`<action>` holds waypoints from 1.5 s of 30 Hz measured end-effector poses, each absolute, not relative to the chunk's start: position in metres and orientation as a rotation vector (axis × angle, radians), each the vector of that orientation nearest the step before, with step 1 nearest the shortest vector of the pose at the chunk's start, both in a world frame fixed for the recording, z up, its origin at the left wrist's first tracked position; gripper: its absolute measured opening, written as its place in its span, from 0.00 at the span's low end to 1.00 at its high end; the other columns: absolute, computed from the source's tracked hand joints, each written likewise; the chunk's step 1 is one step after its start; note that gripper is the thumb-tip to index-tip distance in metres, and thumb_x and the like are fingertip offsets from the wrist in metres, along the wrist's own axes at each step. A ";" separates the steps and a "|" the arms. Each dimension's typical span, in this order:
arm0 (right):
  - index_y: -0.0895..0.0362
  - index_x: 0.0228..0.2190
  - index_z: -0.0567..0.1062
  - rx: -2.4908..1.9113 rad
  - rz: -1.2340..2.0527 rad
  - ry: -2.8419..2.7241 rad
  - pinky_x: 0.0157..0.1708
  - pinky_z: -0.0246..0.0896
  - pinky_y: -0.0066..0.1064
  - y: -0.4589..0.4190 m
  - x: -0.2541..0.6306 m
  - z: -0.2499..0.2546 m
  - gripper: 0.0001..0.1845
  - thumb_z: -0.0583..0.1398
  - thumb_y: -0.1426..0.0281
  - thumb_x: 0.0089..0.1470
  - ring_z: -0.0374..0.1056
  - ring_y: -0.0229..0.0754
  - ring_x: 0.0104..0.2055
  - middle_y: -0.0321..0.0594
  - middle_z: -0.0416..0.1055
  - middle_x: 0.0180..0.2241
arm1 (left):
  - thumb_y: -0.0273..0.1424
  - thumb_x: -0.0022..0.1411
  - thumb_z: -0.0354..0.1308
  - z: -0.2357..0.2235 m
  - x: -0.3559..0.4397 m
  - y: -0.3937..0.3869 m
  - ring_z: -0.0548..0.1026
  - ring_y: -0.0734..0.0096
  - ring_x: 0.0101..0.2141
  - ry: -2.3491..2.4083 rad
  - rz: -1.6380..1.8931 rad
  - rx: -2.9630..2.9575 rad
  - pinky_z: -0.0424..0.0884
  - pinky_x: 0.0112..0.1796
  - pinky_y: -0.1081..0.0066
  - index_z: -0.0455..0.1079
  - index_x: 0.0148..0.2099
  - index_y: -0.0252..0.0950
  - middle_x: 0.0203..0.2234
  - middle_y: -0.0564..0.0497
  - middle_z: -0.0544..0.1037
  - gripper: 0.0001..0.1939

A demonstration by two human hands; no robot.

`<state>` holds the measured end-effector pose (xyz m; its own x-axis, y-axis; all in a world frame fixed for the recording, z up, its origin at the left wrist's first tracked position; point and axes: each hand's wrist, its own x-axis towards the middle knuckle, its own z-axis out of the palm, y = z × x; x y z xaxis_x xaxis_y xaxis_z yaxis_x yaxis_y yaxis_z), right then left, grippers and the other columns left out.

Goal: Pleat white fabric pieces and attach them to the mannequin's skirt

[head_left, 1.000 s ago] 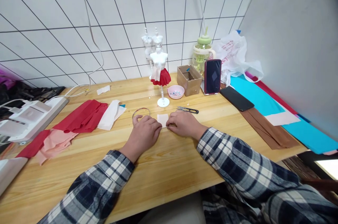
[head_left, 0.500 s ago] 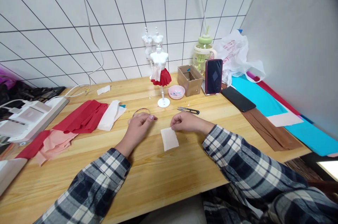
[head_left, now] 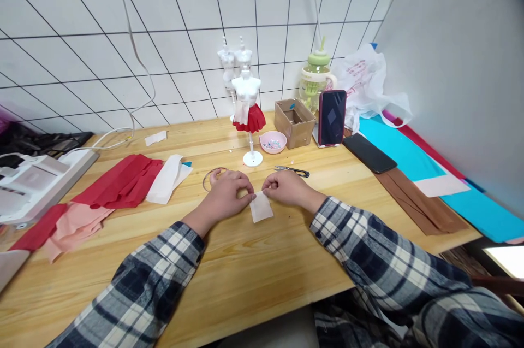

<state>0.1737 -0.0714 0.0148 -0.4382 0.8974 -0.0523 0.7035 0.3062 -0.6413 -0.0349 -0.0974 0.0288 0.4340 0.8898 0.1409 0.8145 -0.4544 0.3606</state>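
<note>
A small piece of pale pink crepe paper (head_left: 261, 208) hangs between my hands, just over the wooden table (head_left: 245, 271). My left hand (head_left: 225, 194) pinches its upper left corner between thumb and finger. At the upper right corner, my right hand (head_left: 285, 188) has the paper in a pinch too. A thin wire ring (head_left: 207, 183) lies beside my left fingers, partly hidden by them. Behind my right hand rest black thread snips (head_left: 298, 172). Farther back stands a white mini dress form (head_left: 246, 88) wearing a red ruffled skirt (head_left: 252, 118) with a pale strip at its front.
Red paper (head_left: 123, 180) and a white piece (head_left: 166, 183) lie left, near a power strip (head_left: 65, 178). A pink bowl (head_left: 273, 142) of beads, a cardboard box (head_left: 295, 132), a propped phone (head_left: 332, 118) and a flat phone (head_left: 369, 153) stand or lie toward the right.
My left hand has moved right, from beside the ring to the paper's upper left corner, and closed on it. The paper has shifted slightly up and away from me.
</note>
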 end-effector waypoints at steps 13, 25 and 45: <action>0.54 0.33 0.81 -1.265 0.636 -2.365 0.37 0.58 0.29 -0.079 0.172 0.016 0.06 0.63 0.72 0.52 0.69 0.40 0.37 0.38 0.76 0.32 | 0.35 0.60 0.56 0.031 -0.032 -0.104 0.73 0.58 0.43 1.505 0.439 2.555 0.43 0.56 0.43 0.75 0.33 0.42 0.34 0.51 0.80 0.07; 0.56 0.32 0.80 -1.193 0.515 -2.401 0.36 0.55 0.28 -0.082 0.174 0.015 0.05 0.62 0.73 0.54 0.68 0.39 0.36 0.38 0.75 0.32 | 0.32 0.59 0.55 0.033 -0.034 -0.109 0.73 0.57 0.43 1.544 0.464 2.570 0.43 0.57 0.42 0.76 0.33 0.42 0.34 0.51 0.81 0.08; 0.48 0.40 0.82 -1.156 0.263 -2.816 0.30 0.54 0.31 -0.091 0.185 0.037 0.16 0.57 0.75 0.56 0.71 0.42 0.37 0.39 0.76 0.42 | 0.25 0.61 0.52 0.048 -0.032 -0.120 0.70 0.54 0.46 1.294 0.191 2.997 0.47 0.56 0.42 0.76 0.32 0.43 0.37 0.48 0.80 0.12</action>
<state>0.1849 -0.0909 0.0366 -0.7103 0.7037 0.0146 0.6889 0.6993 -0.1908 -0.0323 -0.1201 0.0484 0.6812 0.7151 0.1569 0.7300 -0.6798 -0.0711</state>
